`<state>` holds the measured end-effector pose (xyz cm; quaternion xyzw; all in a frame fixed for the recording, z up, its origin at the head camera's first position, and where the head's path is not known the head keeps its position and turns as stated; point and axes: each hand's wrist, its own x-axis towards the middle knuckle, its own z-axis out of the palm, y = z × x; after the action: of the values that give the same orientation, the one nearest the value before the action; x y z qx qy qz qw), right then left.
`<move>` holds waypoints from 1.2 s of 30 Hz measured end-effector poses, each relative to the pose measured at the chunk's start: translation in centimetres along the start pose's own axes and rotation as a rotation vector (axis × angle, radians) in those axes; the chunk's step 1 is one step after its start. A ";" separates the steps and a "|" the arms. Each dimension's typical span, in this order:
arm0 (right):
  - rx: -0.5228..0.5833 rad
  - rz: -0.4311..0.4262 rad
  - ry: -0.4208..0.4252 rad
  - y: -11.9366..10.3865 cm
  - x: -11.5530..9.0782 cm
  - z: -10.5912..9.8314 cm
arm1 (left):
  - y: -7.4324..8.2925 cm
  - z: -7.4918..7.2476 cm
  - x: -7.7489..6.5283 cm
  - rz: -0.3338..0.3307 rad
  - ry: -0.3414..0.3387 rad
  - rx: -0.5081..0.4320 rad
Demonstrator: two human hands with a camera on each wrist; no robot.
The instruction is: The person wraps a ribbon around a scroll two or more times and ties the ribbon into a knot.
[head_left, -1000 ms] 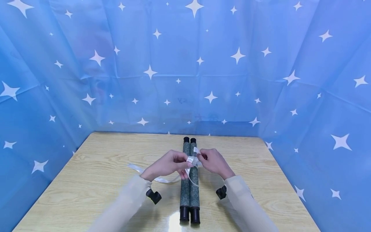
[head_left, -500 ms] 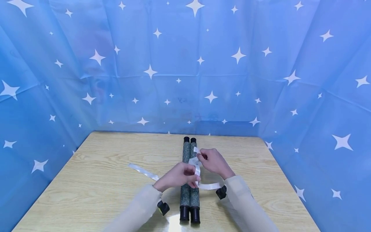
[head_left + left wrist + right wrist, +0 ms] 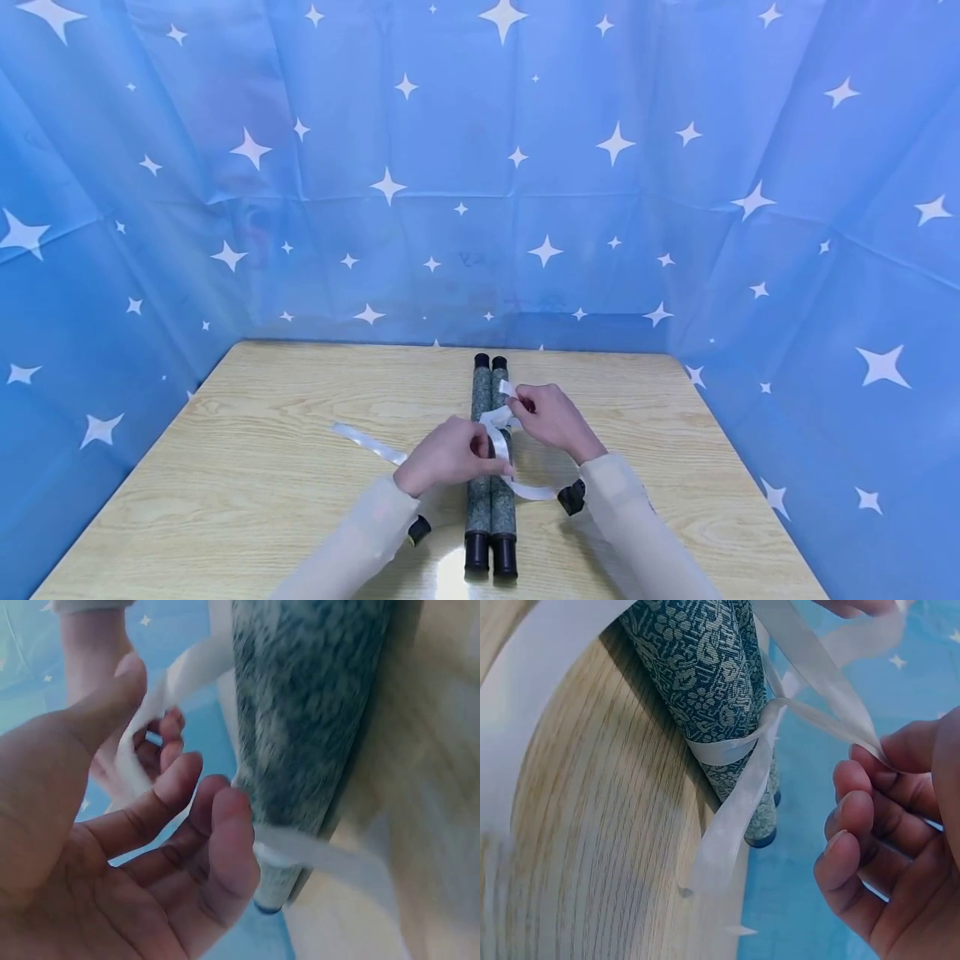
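A rolled scroll [image 3: 480,500], two parallel rolls in green patterned brocade with dark end caps, lies lengthwise on the table. A white ribbon [image 3: 721,752] circles it and crosses on top, with one end hanging down. My right hand [image 3: 553,421] pinches a loop of this ribbon between thumb and index finger, just right of the scroll. Over the scroll, my left hand [image 3: 446,454] has its thumb apart from its loosely bent fingers [image 3: 234,840]. Near those fingers the ribbon curves toward the right hand, and I see no grip on it.
The wooden table [image 3: 285,500] extends on both sides of the scroll. A loose ribbon tail lies to the left, and another strip curves to the right. A blue star-patterned cloth [image 3: 465,225] hangs behind and at the sides. Small black wrist cameras [image 3: 572,497] sit below the sleeves.
My left hand has moved right and toward me over the scroll, and its thumb has parted from the fingers. A ribbon strip has swung to the right side. The right hand keeps its pinch in place.
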<state>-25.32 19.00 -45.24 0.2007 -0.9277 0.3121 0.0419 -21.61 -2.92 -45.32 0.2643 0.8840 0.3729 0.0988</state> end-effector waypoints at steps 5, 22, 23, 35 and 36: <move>0.003 -0.003 -0.006 0.0 0.0 0.0 | 0.2 -1.7 0.4 -0.071 0.091 0.005; -0.034 -0.062 -0.015 -1.7 0.6 0.3 | 0.5 -2.4 4.3 -0.153 0.099 -0.285; -0.035 -0.061 -0.016 -1.8 0.6 0.4 | 0.4 -2.3 4.4 -0.150 0.097 -0.294; 0.010 -0.037 -0.043 -2.2 0.4 0.8 | -0.4 -2.3 4.7 -0.032 0.057 -0.322; 0.012 -0.038 -0.044 -2.2 0.4 0.8 | -0.5 -2.3 4.8 -0.035 0.059 -0.316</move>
<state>-24.76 16.76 -44.56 0.2252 -0.9226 0.3122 0.0262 -26.68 -2.05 -43.99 0.2190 0.8213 0.5131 0.1193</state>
